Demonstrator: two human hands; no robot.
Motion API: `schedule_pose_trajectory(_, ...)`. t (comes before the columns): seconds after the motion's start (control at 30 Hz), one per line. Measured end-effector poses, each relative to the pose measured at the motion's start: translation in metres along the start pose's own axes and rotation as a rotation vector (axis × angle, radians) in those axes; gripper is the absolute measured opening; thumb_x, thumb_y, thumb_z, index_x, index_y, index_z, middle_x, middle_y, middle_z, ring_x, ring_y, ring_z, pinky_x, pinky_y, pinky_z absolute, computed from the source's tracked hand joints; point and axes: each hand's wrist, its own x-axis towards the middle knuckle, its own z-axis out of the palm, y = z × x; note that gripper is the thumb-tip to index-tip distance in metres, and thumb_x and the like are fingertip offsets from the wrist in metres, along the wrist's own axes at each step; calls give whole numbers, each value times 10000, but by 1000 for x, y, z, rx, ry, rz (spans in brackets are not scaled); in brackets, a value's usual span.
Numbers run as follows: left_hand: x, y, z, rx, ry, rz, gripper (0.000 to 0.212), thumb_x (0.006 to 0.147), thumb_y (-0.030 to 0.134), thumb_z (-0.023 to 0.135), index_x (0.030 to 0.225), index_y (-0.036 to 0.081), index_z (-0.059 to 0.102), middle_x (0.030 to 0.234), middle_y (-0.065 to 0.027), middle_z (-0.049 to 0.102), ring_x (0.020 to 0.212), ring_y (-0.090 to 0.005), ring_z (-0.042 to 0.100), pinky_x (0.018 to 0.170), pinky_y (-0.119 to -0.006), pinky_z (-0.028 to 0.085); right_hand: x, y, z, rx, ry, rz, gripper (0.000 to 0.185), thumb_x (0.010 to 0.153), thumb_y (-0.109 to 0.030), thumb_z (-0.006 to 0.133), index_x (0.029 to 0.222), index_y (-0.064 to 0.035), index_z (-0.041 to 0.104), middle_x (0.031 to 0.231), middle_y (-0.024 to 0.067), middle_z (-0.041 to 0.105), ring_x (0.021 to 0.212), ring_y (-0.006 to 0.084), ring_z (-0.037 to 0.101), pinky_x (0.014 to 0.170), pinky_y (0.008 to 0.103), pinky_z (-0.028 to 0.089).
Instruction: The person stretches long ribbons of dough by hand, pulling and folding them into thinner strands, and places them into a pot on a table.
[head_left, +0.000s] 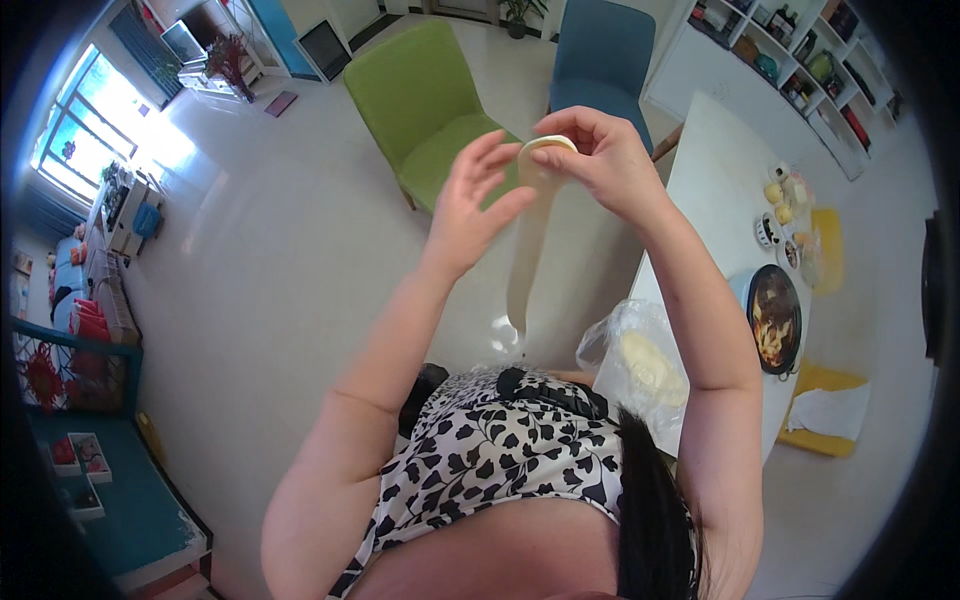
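My right hand (600, 161) pinches the top of a long, thin strip of pale dough (534, 232), which hangs down over the floor. Beside the strip's upper end is my left hand (480, 195), slightly blurred, with its fingers apart. It appears to hold nothing; whether a fingertip touches the strip I cannot tell. Below my right forearm, a clear plastic bag (611, 330) with a pale dough-like mass (654, 367) lies at the near edge of the white table. A dark oval pan (774, 319) with food in it stands farther right on the table.
On the white table (712, 172), several round yellowish items (780, 202) and small bowls (787, 253) stand beyond the pan. A green chair (420, 112) and a blue chair (602, 60) are ahead. Yellow chairs (814, 446) stand at the table's right side.
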Motion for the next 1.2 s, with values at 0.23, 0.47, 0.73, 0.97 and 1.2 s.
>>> schedule_pose_trajectory(0.23, 25, 21, 15, 42, -374, -253, 261, 791, 89, 641, 1008, -36, 565, 853, -51, 639, 781, -84, 596, 704, -225, 469, -7, -21, -13, -165, 58, 18, 186, 820, -173, 619, 828, 12, 635, 669, 36, 612, 603, 83, 533, 561, 229, 431)
schedule_pose_trajectory(0.47, 27, 17, 28, 20, -470, -285, 202, 793, 105, 649, 939, -24, 598, 817, -45, 644, 719, -76, 589, 680, -216, 463, -17, -19, -23, -362, 211, -279, 137, 832, -148, 601, 860, -14, 600, 664, 73, 585, 552, 123, 507, 529, 254, 419)
schedule_pose_trajectory(0.73, 21, 16, 35, 31, -499, -356, 220, 787, 98, 651, 960, -23, 589, 850, -67, 646, 763, -96, 601, 716, -236, 469, -23, -14, -34, -616, 266, -510, 101, 800, -104, 633, 866, -36, 598, 642, 88, 569, 505, 170, 501, 489, 242, 417)
schedule_pose_trajectory(0.97, 22, 24, 33, 80, -499, -223, 207, 813, 103, 626, 971, -30, 604, 868, -36, 633, 809, -74, 572, 723, -221, 456, -21, -10, -35, -444, 199, -527, 122, 794, -106, 642, 888, -30, 625, 677, 83, 607, 550, 144, 548, 523, 226, 440)
schedule_pose_trajectory(1.2, 24, 24, 28, 212, -347, 23, 210, 886, 149, 542, 969, -25, 626, 811, 6, 612, 741, -39, 518, 666, -200, 434, -25, -31, -38, -425, 112, -297, 140, 819, -125, 620, 905, -15, 608, 653, 74, 597, 567, 112, 542, 553, 221, 449)
